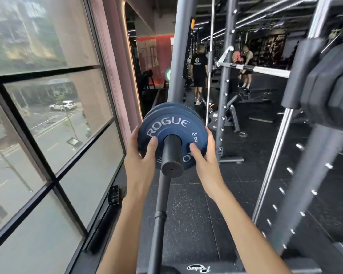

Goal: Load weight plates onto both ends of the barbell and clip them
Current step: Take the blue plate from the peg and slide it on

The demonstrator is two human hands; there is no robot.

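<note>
A blue weight plate (171,126) marked ROGUE and 2 KG sits on a black sleeve (171,154) whose round end faces me. More blue plates stack behind it on the same sleeve. My left hand (142,155) grips the plate's left rim, thumb on its face. My right hand (203,155) grips the right rim, thumb on the face too. A black bar (158,214) with a collar runs down from below the sleeve towards me. No clip is visible.
Large windows (48,115) line the left side. A rack upright (180,56) stands behind the plates, and a rack with black plates (329,86) and a steel bar (265,70) fills the right. People stand far back. Black rubber floor (186,214) lies below.
</note>
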